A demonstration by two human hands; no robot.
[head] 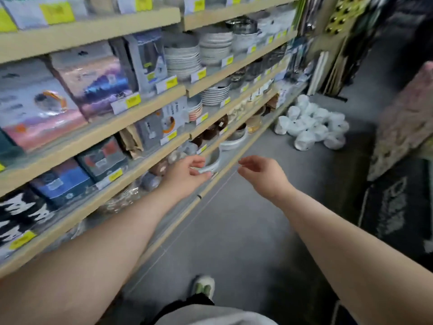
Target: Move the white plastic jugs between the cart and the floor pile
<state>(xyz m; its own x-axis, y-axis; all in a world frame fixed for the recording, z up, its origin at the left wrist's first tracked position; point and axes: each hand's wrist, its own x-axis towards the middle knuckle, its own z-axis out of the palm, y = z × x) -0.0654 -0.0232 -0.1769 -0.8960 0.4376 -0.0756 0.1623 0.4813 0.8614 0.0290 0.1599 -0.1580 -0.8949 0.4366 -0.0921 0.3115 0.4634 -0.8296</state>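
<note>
Shop shelf (150, 158): left hand (185, 177) touching white bowl (214, 161); right hand (262, 177) beside.

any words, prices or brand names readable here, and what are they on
None can be read.
Yellow price tags on the shelf edges: print too blurred.
Boxed goods on the shelves: pictures and lettering blurred.
White bowl by the left hand: no text visible.
Right hand holds nothing printed.
</note>
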